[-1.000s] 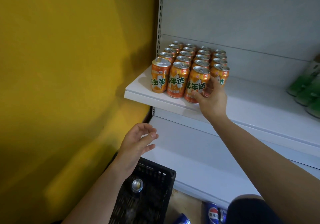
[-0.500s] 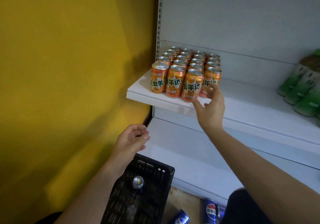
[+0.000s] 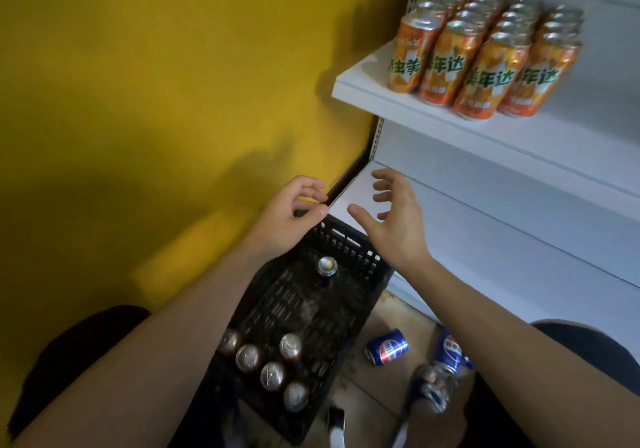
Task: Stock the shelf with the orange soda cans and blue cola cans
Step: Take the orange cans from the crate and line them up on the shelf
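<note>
Both hands hang empty over the crate (image 3: 346,244), the left hand (image 3: 291,215) loosely curled, the right hand (image 3: 394,220) spread. Orange cans (image 3: 485,63) crowd the upper shelf (image 3: 360,82) right to its front edge, so a careless knock could topple 1. 6 crate cans (image 3: 273,375) wait, colours hidden. At least 2 blue cans (image 3: 387,347) lie loose on the floor beside a sandal (image 3: 431,390), easily kicked; the lower shelf (image 3: 485,239) juts close.

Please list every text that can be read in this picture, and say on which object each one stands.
"美年达": green characters on the third orange soda can from the left in the front row on the white upper shelf; neighbouring cans show parts of it.
Small print under it: too blurred to read.
Blue cola cans on the floor: their lettering is too blurred to read.
</note>
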A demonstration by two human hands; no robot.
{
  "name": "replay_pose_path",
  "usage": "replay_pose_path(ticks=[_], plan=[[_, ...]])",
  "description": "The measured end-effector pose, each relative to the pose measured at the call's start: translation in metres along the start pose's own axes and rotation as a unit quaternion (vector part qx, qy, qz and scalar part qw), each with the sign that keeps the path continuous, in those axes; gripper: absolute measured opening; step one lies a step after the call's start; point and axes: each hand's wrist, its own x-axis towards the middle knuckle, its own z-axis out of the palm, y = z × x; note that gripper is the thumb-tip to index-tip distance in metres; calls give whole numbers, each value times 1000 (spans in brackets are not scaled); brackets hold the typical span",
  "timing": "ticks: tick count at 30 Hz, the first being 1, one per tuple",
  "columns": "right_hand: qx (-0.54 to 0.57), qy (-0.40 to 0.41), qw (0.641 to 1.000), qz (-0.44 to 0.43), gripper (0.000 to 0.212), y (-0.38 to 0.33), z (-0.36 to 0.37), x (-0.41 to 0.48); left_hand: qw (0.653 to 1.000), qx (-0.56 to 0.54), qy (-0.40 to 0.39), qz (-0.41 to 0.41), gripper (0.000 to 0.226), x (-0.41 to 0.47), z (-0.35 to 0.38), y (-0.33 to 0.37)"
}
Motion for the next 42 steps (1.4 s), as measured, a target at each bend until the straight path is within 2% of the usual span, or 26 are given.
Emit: replay_pose_path(ticks=[3,6,10,13,16,18,20,21,24,29,31,34,38,40,42], plan=[[-41,-72,997,8,56,6,22,-4,995,95,-19,-31,31,-10,-10,-19],[-82,-158,984,3,53,22,53,-11,973,200,-62,-93,37,-20,-13,-54],[-121,-254,959,42,47,59,99,-31,941,246,-133,-192,40,-46,9,-124],[-171,-365,914,52,53,97,136,-61,911,272,-171,-257,41,-75,29,-181],[-191,-470,860,45,61,131,168,-91,863,328,-236,-302,56,-106,49,-236],[-198,-522,829,40,68,146,186,-105,839,389,-253,-283,71,-125,63,-267],[-201,-563,801,39,73,159,205,-117,812,447,-295,-231,73,-137,70,-276],[-199,-580,789,43,73,163,213,-122,788,478,-322,-217,68,-140,72,-278],[-200,-615,761,59,76,176,237,-137,729,558,-334,-213,49,-136,78,-279],[-204,-617,756,82,77,185,256,-145,665,607,-355,-250,32,-131,89,-283],[-214,-609,758,89,78,189,254,-142,667,610,-352,-242,32,-128,92,-283],[-217,-581,778,102,79,194,241,-134,694,593,-343,-222,40,-121,86,-282],[-222,-533,812,89,77,189,215,-115,771,504,-292,-258,56,-103,70,-261],[-224,-510,828,65,78,177,201,-99,825,425,-240,-283,61,-90,61,-248],[-222,-490,842,33,75,162,185,-81,864,371,-185,-285,63,-74,50,-231]])
